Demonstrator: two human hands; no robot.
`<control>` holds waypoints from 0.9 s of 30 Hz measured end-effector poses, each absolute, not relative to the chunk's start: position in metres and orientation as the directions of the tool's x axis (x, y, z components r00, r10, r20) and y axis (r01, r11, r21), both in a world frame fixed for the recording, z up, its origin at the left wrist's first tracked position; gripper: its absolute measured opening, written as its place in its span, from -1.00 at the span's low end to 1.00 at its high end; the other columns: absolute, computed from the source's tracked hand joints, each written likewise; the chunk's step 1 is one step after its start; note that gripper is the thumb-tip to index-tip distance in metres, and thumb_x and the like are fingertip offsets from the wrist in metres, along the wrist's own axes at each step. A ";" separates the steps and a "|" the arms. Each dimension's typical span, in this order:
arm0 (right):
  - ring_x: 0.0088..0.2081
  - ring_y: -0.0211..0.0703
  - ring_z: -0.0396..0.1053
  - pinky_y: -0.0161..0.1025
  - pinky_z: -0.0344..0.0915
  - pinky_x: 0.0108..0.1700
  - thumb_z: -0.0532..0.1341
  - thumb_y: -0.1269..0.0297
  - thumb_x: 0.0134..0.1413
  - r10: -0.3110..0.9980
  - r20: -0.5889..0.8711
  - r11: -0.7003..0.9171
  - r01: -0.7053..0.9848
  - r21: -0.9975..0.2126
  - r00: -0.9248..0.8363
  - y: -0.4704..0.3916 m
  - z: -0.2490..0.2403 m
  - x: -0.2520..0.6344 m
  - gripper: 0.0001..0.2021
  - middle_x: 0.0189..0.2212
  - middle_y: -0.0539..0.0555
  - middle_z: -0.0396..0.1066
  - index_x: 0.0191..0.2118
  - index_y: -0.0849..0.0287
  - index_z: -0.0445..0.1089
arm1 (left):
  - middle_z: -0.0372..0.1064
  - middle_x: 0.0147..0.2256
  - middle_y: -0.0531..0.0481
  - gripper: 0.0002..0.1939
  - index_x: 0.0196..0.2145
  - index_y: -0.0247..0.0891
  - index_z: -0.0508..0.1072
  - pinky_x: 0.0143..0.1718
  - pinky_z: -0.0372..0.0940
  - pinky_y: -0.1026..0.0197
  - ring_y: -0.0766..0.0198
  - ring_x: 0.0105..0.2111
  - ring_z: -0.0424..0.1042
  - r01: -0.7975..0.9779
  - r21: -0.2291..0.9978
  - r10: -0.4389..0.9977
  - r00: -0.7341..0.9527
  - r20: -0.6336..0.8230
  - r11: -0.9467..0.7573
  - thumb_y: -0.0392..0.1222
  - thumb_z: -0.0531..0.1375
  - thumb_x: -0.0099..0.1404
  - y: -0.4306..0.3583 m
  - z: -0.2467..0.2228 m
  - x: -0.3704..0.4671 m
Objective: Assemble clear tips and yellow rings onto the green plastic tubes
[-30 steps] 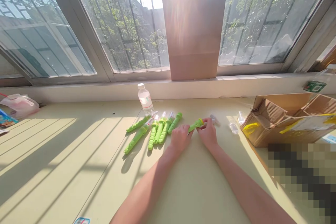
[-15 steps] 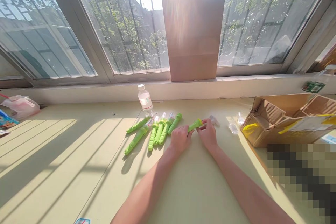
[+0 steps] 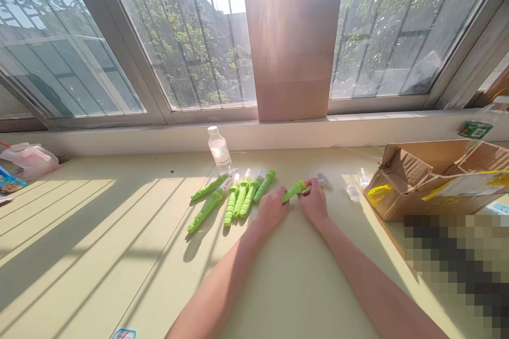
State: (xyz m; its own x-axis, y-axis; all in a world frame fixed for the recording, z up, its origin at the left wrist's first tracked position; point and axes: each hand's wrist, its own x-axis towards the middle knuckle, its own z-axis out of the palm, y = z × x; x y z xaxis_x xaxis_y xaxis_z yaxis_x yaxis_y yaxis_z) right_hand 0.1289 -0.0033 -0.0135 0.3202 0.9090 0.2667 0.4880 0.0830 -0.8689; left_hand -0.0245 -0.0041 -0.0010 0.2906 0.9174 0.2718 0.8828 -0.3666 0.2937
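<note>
My left hand (image 3: 273,206) is closed round the lower end of a ribbed green tube (image 3: 294,190), which points up and right. My right hand (image 3: 314,202) pinches a clear plastic cap (image 3: 318,183) close by the tube's yellow-green collar; fingers partly cover it. Left of my hands, several like tubes lie in a loose fan, among them one green tube (image 3: 207,213) with a clear tip. Another tube (image 3: 264,186), without a visible clear tip, lies nearest my left hand. More clear caps (image 3: 353,194) rest on the table to the right.
A water bottle (image 3: 219,151) stands behind the tubes. On the right is an open cardboard box (image 3: 429,198) with yellow tape. A cardboard sheet (image 3: 294,58) leans against the window. A pink plastic bag (image 3: 32,160) sits at the far left.
My right hand now has the clear cap showing in its fingers beside the tube's collar. The tube in my left hand has shifted slightly left; the other tubes have not moved.
</note>
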 end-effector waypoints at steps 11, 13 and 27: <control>-0.46 -0.12 0.37 -0.15 0.27 -0.30 0.22 0.19 -0.16 0.876 0.332 0.163 0.432 -0.887 0.351 -0.002 -0.015 0.132 -0.74 -0.46 -0.06 0.38 -0.32 0.05 0.14 | 0.47 -0.29 -0.03 -0.82 -0.14 -0.15 0.48 -0.38 0.20 0.23 0.17 -0.23 0.44 0.887 0.155 0.786 0.291 0.545 -0.435 -0.10 0.18 0.34 -0.006 -0.003 -0.023; -0.47 -0.14 0.37 -0.15 0.27 -0.28 0.22 0.19 -0.15 0.873 0.346 0.176 0.439 -0.881 0.344 -0.001 -0.016 0.132 -0.75 -0.43 -0.05 0.39 -0.32 0.06 0.16 | 0.48 -0.30 -0.03 -0.80 -0.12 -0.16 0.48 -0.37 0.20 0.22 0.16 -0.23 0.44 0.886 0.145 0.781 0.298 0.549 -0.441 -0.10 0.16 0.35 -0.006 -0.002 -0.024; -0.44 -0.15 0.38 -0.11 0.26 -0.26 0.17 0.19 -0.12 0.853 0.406 0.223 0.475 -0.851 0.328 -0.002 -0.016 0.130 -0.76 -0.29 -0.01 0.34 -0.28 0.08 0.17 | 0.50 -0.35 -0.05 -0.66 -0.16 -0.18 0.44 -0.43 0.17 0.23 0.19 -0.34 0.48 0.881 0.184 0.835 0.320 0.447 -0.436 0.04 -0.03 0.44 -0.008 -0.006 -0.023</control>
State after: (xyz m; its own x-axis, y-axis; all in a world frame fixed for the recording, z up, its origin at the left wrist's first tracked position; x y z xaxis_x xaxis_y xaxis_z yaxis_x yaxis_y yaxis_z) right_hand 0.1302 -0.0018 -0.0163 0.3279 0.8528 0.4064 0.4752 0.2229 -0.8512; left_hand -0.0229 -0.0076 -0.0064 0.3199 0.8353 0.4470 0.8810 -0.4359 0.1840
